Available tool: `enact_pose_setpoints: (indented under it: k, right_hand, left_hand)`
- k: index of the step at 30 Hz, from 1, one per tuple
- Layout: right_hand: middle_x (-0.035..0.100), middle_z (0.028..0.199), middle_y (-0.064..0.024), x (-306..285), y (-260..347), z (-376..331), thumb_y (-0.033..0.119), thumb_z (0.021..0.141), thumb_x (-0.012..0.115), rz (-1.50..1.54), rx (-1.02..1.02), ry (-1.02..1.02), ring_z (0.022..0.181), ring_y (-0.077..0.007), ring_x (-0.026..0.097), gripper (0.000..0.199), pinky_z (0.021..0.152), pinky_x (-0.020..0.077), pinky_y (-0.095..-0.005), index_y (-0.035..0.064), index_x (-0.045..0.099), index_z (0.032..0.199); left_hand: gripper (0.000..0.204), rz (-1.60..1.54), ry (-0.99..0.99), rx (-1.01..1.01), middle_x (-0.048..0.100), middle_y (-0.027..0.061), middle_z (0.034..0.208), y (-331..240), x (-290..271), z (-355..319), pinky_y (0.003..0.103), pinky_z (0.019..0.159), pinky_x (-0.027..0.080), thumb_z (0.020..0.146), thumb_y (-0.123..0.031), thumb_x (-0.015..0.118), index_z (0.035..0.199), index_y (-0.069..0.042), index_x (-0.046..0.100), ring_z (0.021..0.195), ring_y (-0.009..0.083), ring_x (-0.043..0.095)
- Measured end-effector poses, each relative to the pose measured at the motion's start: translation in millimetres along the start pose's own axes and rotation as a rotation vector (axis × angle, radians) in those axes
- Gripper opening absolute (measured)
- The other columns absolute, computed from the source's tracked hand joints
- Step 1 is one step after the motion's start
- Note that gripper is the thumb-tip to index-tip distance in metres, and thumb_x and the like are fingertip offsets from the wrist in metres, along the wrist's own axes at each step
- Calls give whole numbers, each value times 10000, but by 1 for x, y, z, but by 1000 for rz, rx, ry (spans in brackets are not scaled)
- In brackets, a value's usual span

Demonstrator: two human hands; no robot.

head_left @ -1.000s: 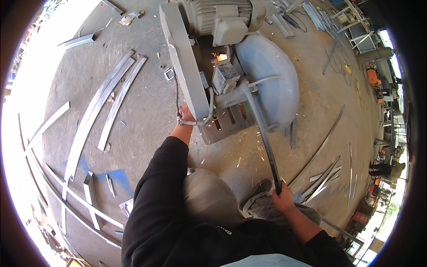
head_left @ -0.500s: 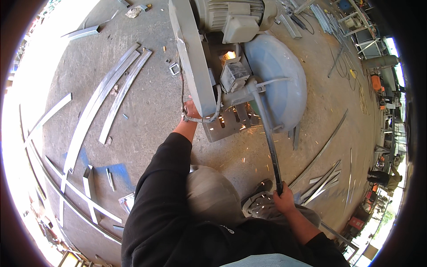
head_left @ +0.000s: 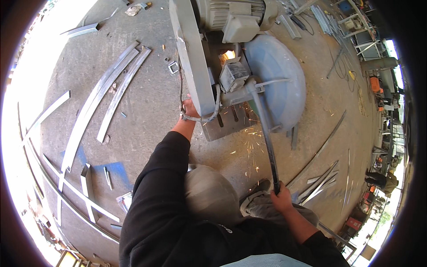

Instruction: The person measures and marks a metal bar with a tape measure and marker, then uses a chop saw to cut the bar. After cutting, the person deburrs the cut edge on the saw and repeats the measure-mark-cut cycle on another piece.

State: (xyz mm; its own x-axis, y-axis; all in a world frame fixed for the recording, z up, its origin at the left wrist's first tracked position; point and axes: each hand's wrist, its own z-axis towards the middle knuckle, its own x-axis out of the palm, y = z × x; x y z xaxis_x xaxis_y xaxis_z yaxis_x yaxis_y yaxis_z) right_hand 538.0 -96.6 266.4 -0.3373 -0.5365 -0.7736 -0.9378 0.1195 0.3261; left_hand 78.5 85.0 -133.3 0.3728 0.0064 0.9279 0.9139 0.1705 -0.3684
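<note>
A large abrasive cut-off saw stands before me, with a blue-grey blade guard [head_left: 280, 84], a grey motor [head_left: 233, 15] and a long belt cover [head_left: 189, 53]. My right hand [head_left: 282, 199] is wrapped round the black grip of its pull-down handle [head_left: 269, 155]. My left hand [head_left: 190, 108] reaches in beside the lower end of the belt cover, where a cable loops past the wrist. Its fingers are hidden behind the cover. Sparks [head_left: 251, 147] fly off below the slotted steel base plate [head_left: 224, 124], and an orange glow shows behind the clamp block [head_left: 234, 75].
Long metal strips [head_left: 100, 95] lie on the concrete floor to the left. More steel pieces [head_left: 322, 182] lie at the right, near my shoe [head_left: 255, 189]. Cables [head_left: 351, 75] trail at the far right. Another person [head_left: 382, 180] is at the right edge, by cluttered shelving.
The sparks have shifted, now falling lower towards my feet. The view has moved very slightly. Both hands keep their places on and beside the saw.
</note>
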Motion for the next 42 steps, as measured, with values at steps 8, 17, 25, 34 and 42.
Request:
enact_pose_setpoints:
  k: [8,17,25,34,42]
  right_hand:
    - [683,902,-276,2,-3,1,209,880,715,-17,27,28,944,-523,661,336,780,523,-571,36,587,1139]
    - [710,944,-281,5,-3,4,228,879,720,-61,48,41,958,-509,680,429,813,537,-570,18,602,1234]
    - [710,941,-286,9,-6,5,230,884,714,-57,36,23,962,-512,679,432,820,539,-573,15,605,1243]
    - [716,957,-288,12,-10,8,230,883,713,-70,56,41,971,-510,682,449,842,543,-574,19,605,1265]
    - [720,1005,-290,16,-15,11,252,875,725,-54,69,61,1016,-507,677,495,873,542,-570,27,604,1299]
  left_hand:
    - [631,1088,-112,104,591,64,1491,4,-9,-1,390,1101,478,991,-420,462,1547,-125,499,1355,237,576]
    - [566,1043,-178,153,629,74,1431,13,-19,3,409,1083,491,1011,-413,451,1479,-114,558,1310,252,606]
    - [524,1159,-148,165,660,69,1351,8,-24,-1,414,1015,513,983,-408,480,1402,-119,603,1232,256,634]
    - [481,916,-90,107,695,62,1257,-3,-6,-2,420,931,537,950,-406,512,1316,-126,652,1142,260,666]
    - [447,-176,178,-173,726,56,1174,-18,32,-10,424,856,559,920,-404,540,1240,-133,695,1061,264,695]
